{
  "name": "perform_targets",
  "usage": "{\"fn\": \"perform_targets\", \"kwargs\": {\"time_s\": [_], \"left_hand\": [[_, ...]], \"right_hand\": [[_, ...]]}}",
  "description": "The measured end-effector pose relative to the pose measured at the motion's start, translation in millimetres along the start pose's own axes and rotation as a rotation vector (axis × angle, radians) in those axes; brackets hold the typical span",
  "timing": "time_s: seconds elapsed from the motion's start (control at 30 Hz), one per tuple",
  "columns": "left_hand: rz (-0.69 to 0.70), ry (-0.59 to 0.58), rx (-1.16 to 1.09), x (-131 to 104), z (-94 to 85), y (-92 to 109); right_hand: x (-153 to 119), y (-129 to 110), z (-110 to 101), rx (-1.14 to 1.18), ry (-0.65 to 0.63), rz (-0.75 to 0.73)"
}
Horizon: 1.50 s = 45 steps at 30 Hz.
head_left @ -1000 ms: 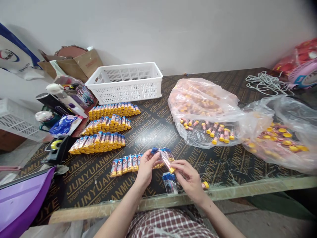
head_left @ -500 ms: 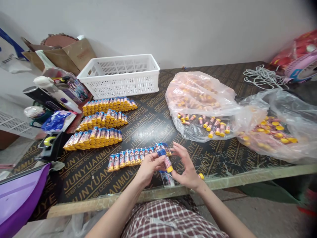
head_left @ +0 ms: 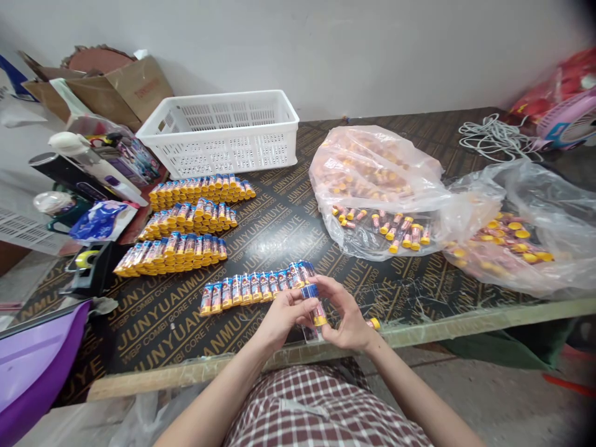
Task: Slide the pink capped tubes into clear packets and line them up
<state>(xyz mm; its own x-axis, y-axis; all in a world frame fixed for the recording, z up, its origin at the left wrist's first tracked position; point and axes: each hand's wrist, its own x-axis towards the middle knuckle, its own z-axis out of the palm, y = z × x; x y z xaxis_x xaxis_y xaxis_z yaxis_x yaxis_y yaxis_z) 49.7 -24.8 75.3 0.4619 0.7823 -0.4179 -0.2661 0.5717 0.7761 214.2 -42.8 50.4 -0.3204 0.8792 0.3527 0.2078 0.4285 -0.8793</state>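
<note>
Between my two hands, above the near edge of the table, is a small labelled tube (head_left: 318,312) with a blue top and a yellow cap. My left hand (head_left: 286,315) pinches it from the left side. Fingers and thumb of my right hand (head_left: 345,315) close around it from the right, near its two ends. Under the hands a clear, flat piece (head_left: 309,334) shows in part. Just beyond them lies a row of similar tubes (head_left: 255,287), side by side. Another yellow-capped tube (head_left: 374,323) is partly hidden behind my right wrist.
Stacked rows of tubes (head_left: 174,253) lie on the left, before a white plastic basket (head_left: 228,149). Plastic bags of tubes (head_left: 372,174) are at the right, with a coiled cord (head_left: 496,139) and pink fan (head_left: 568,121) behind. A tape dispenser (head_left: 93,270) stands at left.
My right hand has closed in from spread fingers onto the tube. The tube has turned more upright between my hands. The view has shifted slightly.
</note>
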Motion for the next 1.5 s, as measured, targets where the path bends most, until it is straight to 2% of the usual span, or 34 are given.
{"fn": "perform_targets", "kwargs": {"time_s": [0.4, 0.57, 0.7, 0.8, 0.9, 1.0, 1.13, 1.27, 1.3, 1.37, 1.43, 1.5], "left_hand": [[0.009, 0.006, 0.013, -1, -0.8, 1], [0.014, -0.009, -0.005, -1, 0.1, -1], [0.031, 0.02, 0.015, 0, -2.6, 2], [0.11, 0.11, 0.152, 8, -15.9, 9], [0.253, 0.338, 0.393, 23, -36.2, 15], [0.39, 0.535, 0.625, 39, -51.9, 15], [0.427, 0.547, 0.889, 48, -55.2, 12], [0.489, 0.613, 1.08, 36, -43.2, 6], [0.497, 0.6, 1.139, 30, -39.0, 2], [0.451, 0.47, 1.301, 19, -30.5, -9], [0.313, 0.294, 1.496, 10, -23.7, -22], [0.161, 0.211, 1.651, 6, -19.9, -34]], "right_hand": [[2, -3, 7, 0.091, 0.068, 0.01], [1, -4, 7, 0.088, 0.051, 0.013], [3, -2, 3, 0.09, -0.013, 0.028], [7, 11, -1, 0.072, 0.01, 0.092], [12, 33, 0, 0.047, 0.142, 0.32], [14, 53, 3, 0.06, 0.173, 0.513], [12, 60, 5, 0.082, 0.162, 0.508], [10, 58, 4, 0.119, 0.163, 0.53], [10, 58, 4, 0.128, 0.156, 0.543], [10, 57, 3, 0.136, 0.148, 0.555], [10, 57, -1, 0.114, 0.148, 0.548], [9, 54, -10, 0.023, 0.146, 0.524]]}}
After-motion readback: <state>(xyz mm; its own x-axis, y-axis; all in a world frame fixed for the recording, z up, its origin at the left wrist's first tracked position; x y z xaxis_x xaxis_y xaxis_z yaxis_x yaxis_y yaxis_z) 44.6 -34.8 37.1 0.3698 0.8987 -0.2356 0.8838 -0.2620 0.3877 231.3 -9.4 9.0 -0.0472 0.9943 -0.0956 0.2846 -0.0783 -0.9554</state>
